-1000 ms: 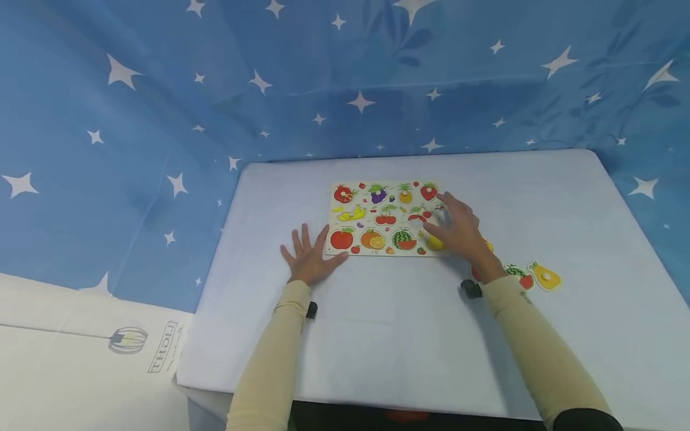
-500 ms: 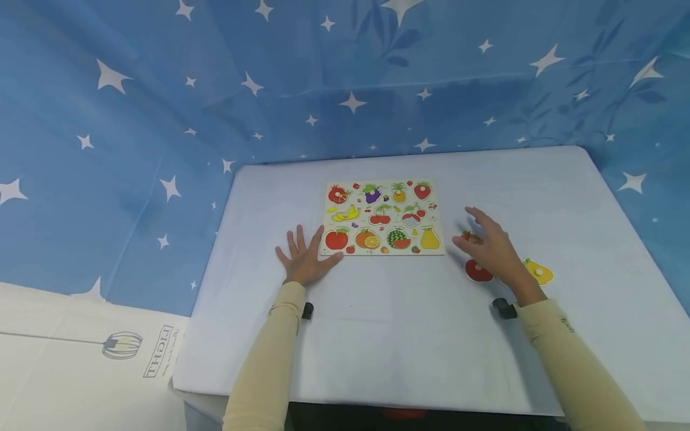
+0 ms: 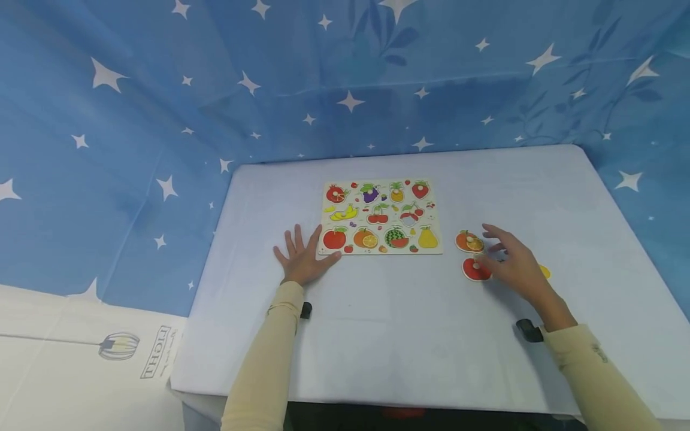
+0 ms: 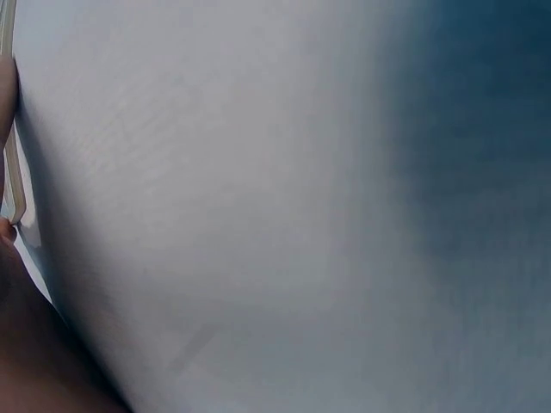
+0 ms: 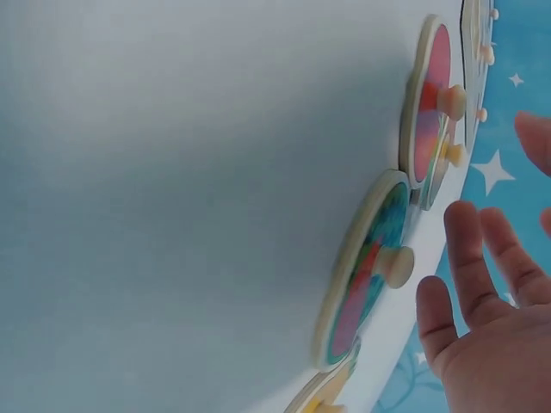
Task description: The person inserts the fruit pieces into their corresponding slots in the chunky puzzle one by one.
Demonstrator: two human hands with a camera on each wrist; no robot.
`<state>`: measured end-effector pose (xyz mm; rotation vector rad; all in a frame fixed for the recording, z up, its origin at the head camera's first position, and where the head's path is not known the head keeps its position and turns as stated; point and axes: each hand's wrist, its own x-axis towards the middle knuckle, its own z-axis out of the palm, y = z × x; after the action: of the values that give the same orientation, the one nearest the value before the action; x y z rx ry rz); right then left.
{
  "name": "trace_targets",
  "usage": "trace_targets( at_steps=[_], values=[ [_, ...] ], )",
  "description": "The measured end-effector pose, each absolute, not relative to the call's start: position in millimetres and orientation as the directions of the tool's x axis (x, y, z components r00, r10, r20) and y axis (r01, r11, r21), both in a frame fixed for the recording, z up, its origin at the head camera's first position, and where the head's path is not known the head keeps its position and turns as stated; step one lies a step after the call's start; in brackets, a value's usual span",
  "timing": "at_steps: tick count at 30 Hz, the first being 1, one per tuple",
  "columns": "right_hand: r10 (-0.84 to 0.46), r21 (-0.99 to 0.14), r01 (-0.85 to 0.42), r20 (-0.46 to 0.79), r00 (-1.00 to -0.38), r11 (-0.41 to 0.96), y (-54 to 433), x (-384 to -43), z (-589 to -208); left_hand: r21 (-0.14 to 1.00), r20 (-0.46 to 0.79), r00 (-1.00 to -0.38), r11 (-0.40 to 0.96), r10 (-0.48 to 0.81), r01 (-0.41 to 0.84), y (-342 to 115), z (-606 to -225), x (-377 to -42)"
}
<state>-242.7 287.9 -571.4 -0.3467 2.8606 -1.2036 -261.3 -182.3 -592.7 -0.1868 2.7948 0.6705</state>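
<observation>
My left hand (image 3: 303,258) lies with spread fingers at the lower left corner of a fruit puzzle board (image 3: 350,227), thumb and forefinger touching its edge. That board edge (image 4: 13,176) also shows at the far left of the left wrist view. Over the loose knobbed puzzle pieces my right hand (image 3: 518,269) hovers, fingers loosely bent and holding nothing. An apple piece (image 3: 474,271) and an orange piece (image 3: 466,242) lie at its fingertips. In the right wrist view, the watermelon piece (image 5: 351,305) with its wooden knob is nearest the fingers; the hand hides most of it in the head view.
A yellow pear piece (image 3: 545,272) is partly hidden behind the right hand. White cloth covers the table (image 3: 377,335). A blue star-patterned curtain (image 3: 302,78) hangs behind it and on the left. The table's front edge runs below the forearms.
My right hand has moved off the board's right side, rightward and toward me, to above the loose pieces, uncovering the orange and apple pieces. The left hand stays at the board's corner.
</observation>
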Motion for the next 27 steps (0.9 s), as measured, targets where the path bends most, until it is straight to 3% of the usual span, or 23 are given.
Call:
trace_targets(
  at_steps=[7, 27],
  values=[
    [-0.251, -0.692, -0.263, 0.121, -0.96, 0.672, 288.1, -233.7, -577.1, 0.417, -0.294, -0.954, 0.889, -0.063, -0.187, -183.3, -590.2, -260.5],
    [-0.3, -0.611, -0.275, 0.063, -0.952, 0.742, 274.1, -237.0, -587.6, 0.439, -0.256, -0.965, 0.881, -0.063, -0.174, -185.4, -603.0, -263.4]
  ],
)
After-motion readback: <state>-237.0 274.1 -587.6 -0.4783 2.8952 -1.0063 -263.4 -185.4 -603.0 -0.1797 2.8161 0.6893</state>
